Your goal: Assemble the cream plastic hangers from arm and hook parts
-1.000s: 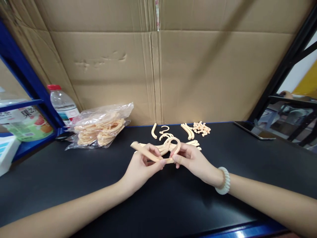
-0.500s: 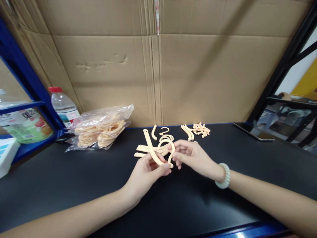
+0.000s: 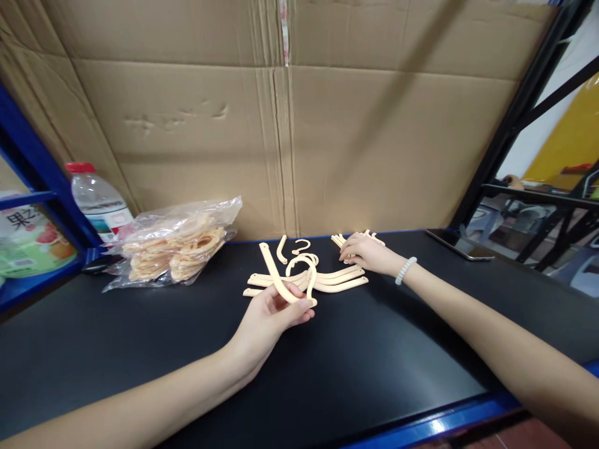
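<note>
Fingers of the left hand pinch a curved peach piece with hook above mid-desk; the right hand curls over small parts near the back edge. Best lift just one.

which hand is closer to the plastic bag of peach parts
Left. The left hand holds a curved peach piece just right of the plastic bag; the right hand rests farther right, on the small loose parts at the table's back.
</note>
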The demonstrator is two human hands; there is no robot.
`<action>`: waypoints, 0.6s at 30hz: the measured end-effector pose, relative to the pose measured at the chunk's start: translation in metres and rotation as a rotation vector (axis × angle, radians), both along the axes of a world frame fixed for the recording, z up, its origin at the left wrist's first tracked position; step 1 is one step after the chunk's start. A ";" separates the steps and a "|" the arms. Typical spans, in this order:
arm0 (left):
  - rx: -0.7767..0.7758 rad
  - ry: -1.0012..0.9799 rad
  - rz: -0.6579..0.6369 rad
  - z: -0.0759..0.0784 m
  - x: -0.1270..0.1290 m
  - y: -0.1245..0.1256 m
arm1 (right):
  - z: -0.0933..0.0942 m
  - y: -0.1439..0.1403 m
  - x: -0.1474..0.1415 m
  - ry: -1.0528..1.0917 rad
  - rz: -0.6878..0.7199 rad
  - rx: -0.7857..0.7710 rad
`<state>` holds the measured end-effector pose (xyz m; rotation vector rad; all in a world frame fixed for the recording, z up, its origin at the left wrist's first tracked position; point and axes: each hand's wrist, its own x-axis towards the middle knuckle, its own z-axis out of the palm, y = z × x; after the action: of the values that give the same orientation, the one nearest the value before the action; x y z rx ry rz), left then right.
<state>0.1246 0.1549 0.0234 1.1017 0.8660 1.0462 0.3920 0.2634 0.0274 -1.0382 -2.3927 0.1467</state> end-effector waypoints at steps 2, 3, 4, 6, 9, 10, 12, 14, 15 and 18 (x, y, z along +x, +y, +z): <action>-0.003 -0.015 -0.011 0.001 0.001 -0.001 | -0.001 0.001 -0.002 0.063 -0.032 0.005; -0.011 -0.024 -0.004 0.002 0.000 -0.001 | 0.000 0.001 -0.003 0.096 -0.058 0.018; -0.023 -0.037 0.010 0.002 0.000 0.000 | 0.001 -0.001 -0.005 0.152 -0.093 0.022; -0.051 -0.068 0.051 0.003 -0.002 0.002 | 0.007 -0.009 -0.009 0.366 -0.155 -0.030; -0.062 -0.097 0.106 0.003 -0.004 0.006 | 0.019 -0.032 -0.020 0.883 -0.131 -0.243; -0.056 -0.097 0.114 0.002 -0.005 0.007 | 0.023 -0.042 -0.025 1.021 -0.088 -0.322; -0.025 -0.082 0.103 0.001 -0.005 0.007 | 0.032 -0.064 -0.036 1.150 -0.012 -0.458; 0.016 -0.057 0.080 0.001 -0.005 0.006 | 0.037 -0.084 -0.046 1.170 0.039 -0.546; 0.036 -0.046 0.073 0.000 -0.005 0.005 | 0.039 -0.092 -0.052 1.164 0.061 -0.573; 0.091 -0.012 0.065 0.000 -0.005 0.003 | 0.037 -0.109 -0.065 1.150 0.066 -0.631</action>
<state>0.1199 0.1582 0.0235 1.1484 0.8563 1.1548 0.3273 0.1544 0.0641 -0.7626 -1.3078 1.2122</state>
